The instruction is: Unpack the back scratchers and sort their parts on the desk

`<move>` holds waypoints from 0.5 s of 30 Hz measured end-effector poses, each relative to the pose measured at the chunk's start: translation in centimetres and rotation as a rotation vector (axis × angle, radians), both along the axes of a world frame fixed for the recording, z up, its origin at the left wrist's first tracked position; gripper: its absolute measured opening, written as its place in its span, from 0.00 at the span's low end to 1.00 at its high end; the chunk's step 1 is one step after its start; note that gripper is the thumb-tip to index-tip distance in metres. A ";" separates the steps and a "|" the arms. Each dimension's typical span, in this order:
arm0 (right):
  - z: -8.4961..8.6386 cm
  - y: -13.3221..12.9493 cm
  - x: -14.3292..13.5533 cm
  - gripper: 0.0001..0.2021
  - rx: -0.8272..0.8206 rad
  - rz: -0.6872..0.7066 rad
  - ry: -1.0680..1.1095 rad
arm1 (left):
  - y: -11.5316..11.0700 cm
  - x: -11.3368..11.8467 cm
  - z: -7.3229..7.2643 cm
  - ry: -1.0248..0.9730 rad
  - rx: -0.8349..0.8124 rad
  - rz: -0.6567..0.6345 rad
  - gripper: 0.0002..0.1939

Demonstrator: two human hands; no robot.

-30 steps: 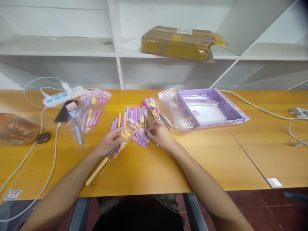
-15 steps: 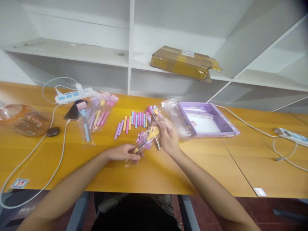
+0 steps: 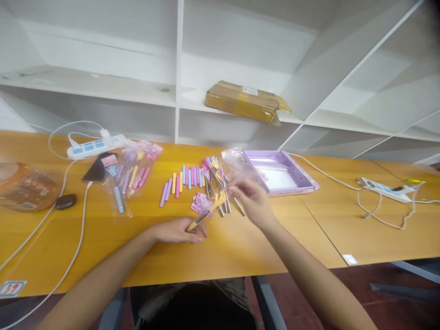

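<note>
My left hand (image 3: pixel 178 230) is closed round the handle of a yellow hand-shaped scratcher (image 3: pixel 217 200), whose head points up and right. My right hand (image 3: pixel 252 199) hovers to its right with thumb and fingers pinched together; what they hold, if anything, is too small to make out. Beyond the hands lie several scratcher heads with metal rods (image 3: pixel 227 201). Pink cards (image 3: pixel 200 202) lie just past the yellow scratcher. Several coloured handles (image 3: pixel 178 185) lie in a row behind my left hand.
Bagged scratchers (image 3: pixel 137 167) lie at left beside a black phone (image 3: pixel 96 168), a power strip (image 3: pixel 98 146) and cables. A purple box (image 3: pixel 299 183) and clear bags (image 3: pixel 237 162) are at right. A carton (image 3: pixel 240 101) sits on the shelf.
The view has shifted right. My right hand has moved away from the yellow scratcher, to the right. The scratcher remains in my left hand, and more metal rods are visible.
</note>
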State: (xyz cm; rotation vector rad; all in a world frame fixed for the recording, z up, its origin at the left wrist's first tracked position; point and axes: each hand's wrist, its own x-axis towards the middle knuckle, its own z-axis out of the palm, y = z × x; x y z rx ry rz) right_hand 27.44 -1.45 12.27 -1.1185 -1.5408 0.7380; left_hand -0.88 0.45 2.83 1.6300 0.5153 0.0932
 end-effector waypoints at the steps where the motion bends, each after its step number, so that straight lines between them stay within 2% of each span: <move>1: 0.0 0.9 1.3 0.12 0.030 -0.104 0.040 | 0.0 0.0 0.1 0.000 0.010 0.020 0.28; 3: 0.7 3.7 4.8 0.13 0.071 -0.268 0.136 | 0.1 0.0 0.2 -0.004 0.018 0.056 0.28; 5: 1.7 7.2 8.7 0.16 0.077 -0.331 0.098 | 0.2 0.0 0.3 0.016 0.017 0.074 0.28; 8: 2.4 12.7 13.0 0.20 -0.032 -0.456 -0.249 | 0.2 -0.1 0.5 0.070 0.009 0.079 0.30; 9: 2.2 14.4 13.8 0.21 -0.099 -0.484 -0.394 | 0.2 -0.1 0.5 0.077 0.005 0.070 0.30; 11: 1.2 17.0 14.4 0.20 -0.195 -0.486 -0.549 | 0.3 -0.2 0.7 0.079 -0.005 0.051 0.30; 15: -2.0 19.9 13.8 0.13 -0.272 -0.473 -0.712 | 0.4 -0.4 0.8 0.111 -0.026 0.047 0.28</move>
